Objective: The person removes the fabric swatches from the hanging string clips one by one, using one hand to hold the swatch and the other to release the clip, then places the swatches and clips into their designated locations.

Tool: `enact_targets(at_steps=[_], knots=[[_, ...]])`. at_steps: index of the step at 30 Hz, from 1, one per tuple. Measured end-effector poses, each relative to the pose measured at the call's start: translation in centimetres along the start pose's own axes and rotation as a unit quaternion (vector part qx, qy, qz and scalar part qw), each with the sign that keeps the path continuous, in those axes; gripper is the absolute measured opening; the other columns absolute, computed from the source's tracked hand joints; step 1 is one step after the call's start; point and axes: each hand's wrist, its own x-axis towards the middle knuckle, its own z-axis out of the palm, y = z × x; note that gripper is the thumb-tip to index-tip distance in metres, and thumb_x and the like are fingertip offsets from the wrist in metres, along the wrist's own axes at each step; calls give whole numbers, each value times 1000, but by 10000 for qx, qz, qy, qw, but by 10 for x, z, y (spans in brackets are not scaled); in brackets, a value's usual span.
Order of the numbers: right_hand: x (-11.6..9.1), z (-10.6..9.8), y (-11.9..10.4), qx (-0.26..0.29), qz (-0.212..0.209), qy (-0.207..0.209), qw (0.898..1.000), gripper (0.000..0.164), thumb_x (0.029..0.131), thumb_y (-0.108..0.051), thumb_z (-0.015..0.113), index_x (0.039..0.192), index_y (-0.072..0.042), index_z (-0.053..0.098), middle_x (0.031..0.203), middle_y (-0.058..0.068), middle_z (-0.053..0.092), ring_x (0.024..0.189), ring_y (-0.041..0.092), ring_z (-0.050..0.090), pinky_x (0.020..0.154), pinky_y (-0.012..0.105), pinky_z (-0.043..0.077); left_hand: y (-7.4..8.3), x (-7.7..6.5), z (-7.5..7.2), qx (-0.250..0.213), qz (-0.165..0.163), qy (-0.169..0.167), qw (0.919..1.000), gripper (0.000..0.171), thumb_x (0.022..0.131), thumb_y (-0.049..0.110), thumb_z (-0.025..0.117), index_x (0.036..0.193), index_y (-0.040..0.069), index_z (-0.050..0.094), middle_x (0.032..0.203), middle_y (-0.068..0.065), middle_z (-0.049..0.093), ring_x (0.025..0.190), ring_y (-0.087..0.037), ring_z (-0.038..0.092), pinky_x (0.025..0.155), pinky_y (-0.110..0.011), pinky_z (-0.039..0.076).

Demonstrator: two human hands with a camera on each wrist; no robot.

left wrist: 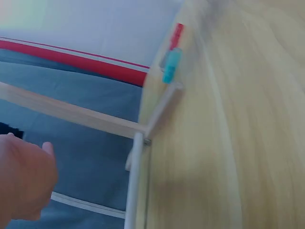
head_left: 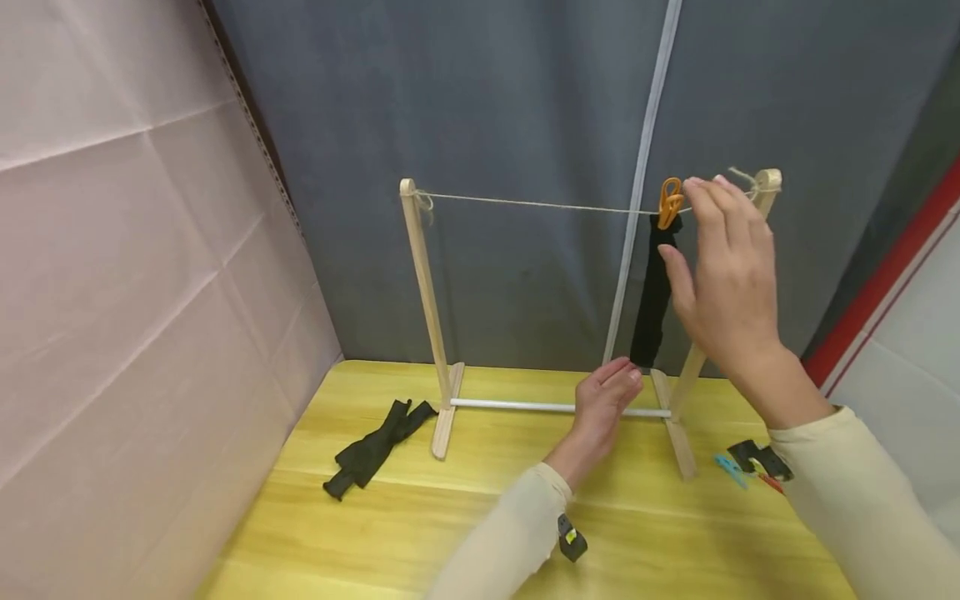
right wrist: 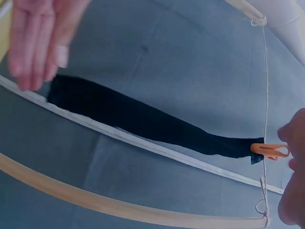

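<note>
A long, narrow strip of black cloth point(head_left: 654, 300) hangs from the string point(head_left: 525, 202), fastened at its top by an orange clothespin point(head_left: 670, 204). My right hand point(head_left: 731, 267) is raised beside that clothespin, fingers extended upward and thumb apart, with nothing in its grasp. In the right wrist view, its fingertips come close to the handles of the orange clothespin point(right wrist: 270, 150). Lower down, my left hand point(head_left: 603, 400) is at the bottom end of the hanging cloth. Its fingers are straight in the right wrist view, just past the end of the cloth point(right wrist: 95, 98).
The string spans two wooden posts point(head_left: 427, 292) joined by a white bar point(head_left: 517, 405) low down. More black cloth point(head_left: 378, 450) lies crumpled on the yellow wood-grain table point(head_left: 360, 554), left of the stand. Blue point(left wrist: 172, 65) and red clothespins point(left wrist: 177, 36) lie at the right. A grey curtain point(head_left: 510, 100) hangs behind.
</note>
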Motion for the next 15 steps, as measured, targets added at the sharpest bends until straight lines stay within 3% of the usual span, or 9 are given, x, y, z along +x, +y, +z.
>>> enact_targets(at_steps=[8,13,15], knots=[[25,-12,10,-397,109,-534,9977,53,105,-7,58,157,-3,46,154,26,52,150,44,43,130,56,33,-13,12,10,-79,349,-177,9992,35,95,-4,73,129,0,71,126,-16,73,107,-20,75,101,-36,63],[34,-17,8,-493,216,-949,9940,48,107,-8,55,154,-1,48,149,27,55,142,48,48,128,57,35,-17,20,17,295,637,-401,9967,37,94,-3,75,130,3,71,123,-14,74,106,-12,72,97,-30,65],[37,-17,6,-551,335,-1024,9926,47,108,-9,54,154,0,49,148,28,56,140,49,49,127,58,36,-18,22,19,418,712,-487,9954,36,93,-4,75,128,3,72,121,-17,77,105,-15,75,95,-29,65]])
